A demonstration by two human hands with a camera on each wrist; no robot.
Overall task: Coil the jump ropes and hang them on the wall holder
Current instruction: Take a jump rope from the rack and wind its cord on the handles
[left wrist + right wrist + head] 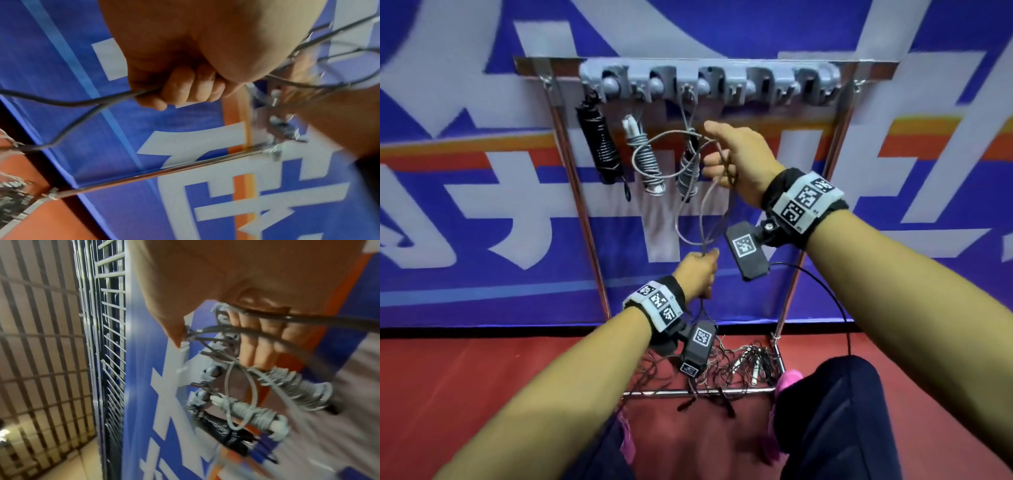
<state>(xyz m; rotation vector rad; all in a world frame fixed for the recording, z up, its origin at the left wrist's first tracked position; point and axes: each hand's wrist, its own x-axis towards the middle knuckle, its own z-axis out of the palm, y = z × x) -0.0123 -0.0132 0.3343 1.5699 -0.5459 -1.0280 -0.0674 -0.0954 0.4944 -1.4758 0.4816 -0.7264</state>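
Three coiled ropes hang at the left end of the wall holder. Below, the left hand has its grip fisted tight round the loose grey jump rope. Higher up, the right hand seems to curl its grip through the rope's loops.

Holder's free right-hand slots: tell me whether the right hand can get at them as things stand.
Probably yes. The right hand is just below the holder, nothing between it and the free slots. It holds loops of the grey rope, which the left hand also grips; that might tether it.
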